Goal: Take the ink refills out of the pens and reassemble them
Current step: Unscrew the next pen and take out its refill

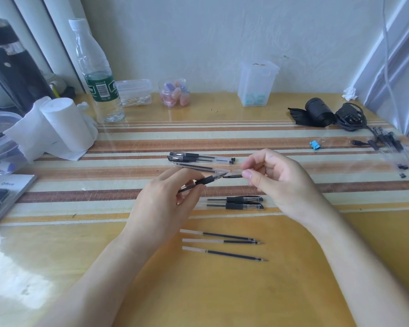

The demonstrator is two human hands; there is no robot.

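My left hand (168,199) grips a clear pen with a black rubber grip (206,181), its tip pointing right. My right hand (276,178) pinches a clear pen cap with a black clip (234,174) just off that tip. Beyond the hands lie two capped pens (201,157) and a clear barrel (198,166). Two capped pen halves (243,202) rest below the hands. Three loose ink refills (222,244) lie side by side nearer to me.
A tissue roll (64,123) and a water bottle (97,74) stand at the left. At the back sit a swab box (135,92), a jar of coloured items (174,93) and a clear tub (257,83). A black roll with cable (326,115), a blue clip (314,144) and more pens (392,147) lie right.
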